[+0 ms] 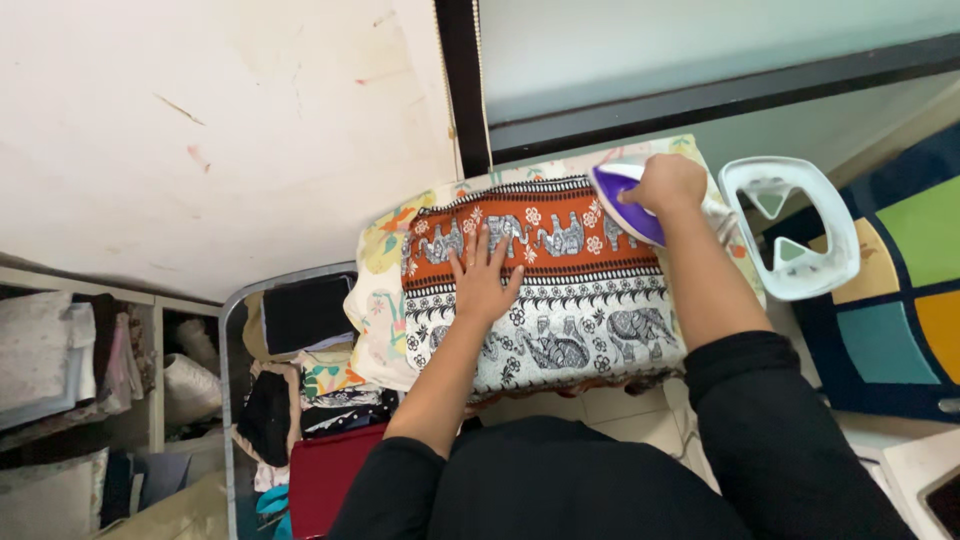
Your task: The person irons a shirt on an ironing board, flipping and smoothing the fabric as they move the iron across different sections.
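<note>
A patterned cloth [580,320] with orange, white and grey elephant bands lies spread over a floral-covered ironing board [378,250]. My left hand [484,278] presses flat on the cloth near its middle, fingers spread. My right hand [666,184] grips the handle of a purple and white iron [622,200], which rests on the cloth's far right corner.
A white iron rest [795,228] sits at the board's right end. Left of the board stands a metal-framed rack [228,380] piled with folded clothes, and shelves [70,370] with more fabric beyond. A coloured mat [900,300] lies on the right. A window frame [700,95] runs behind.
</note>
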